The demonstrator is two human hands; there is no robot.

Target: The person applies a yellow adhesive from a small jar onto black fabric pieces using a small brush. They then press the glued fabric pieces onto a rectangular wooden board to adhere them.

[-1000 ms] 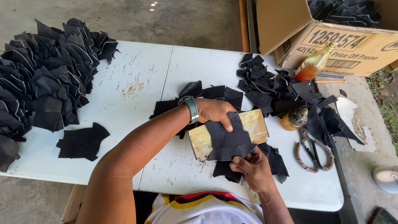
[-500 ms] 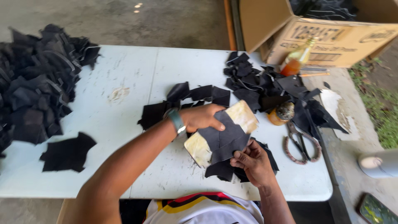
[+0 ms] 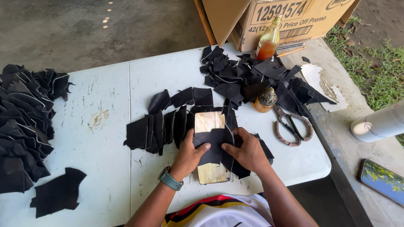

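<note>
Left hand point(image 3: 190, 154) & right hand point(image 3: 248, 151): both pressed flat, fingers spread, on a black leather piece point(image 3: 213, 145) laid across a wooden block point(image 3: 210, 147) near counter point(image 3: 105, 138) front edge, approx. mid. Row of black cut pieces point(image 3: 162, 126) fanned just left of block. Scissors point(image 3: 292, 125) seen twd right edge; big scrap pile point(image 3: 23, 126) at left edge.

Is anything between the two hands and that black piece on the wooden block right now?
Nothing visible. The left hand and right hand both rest directly on the black piece lying across the wooden block. Other black cutouts lie beside the block, not over it; the scissors sit off to the right.
</note>
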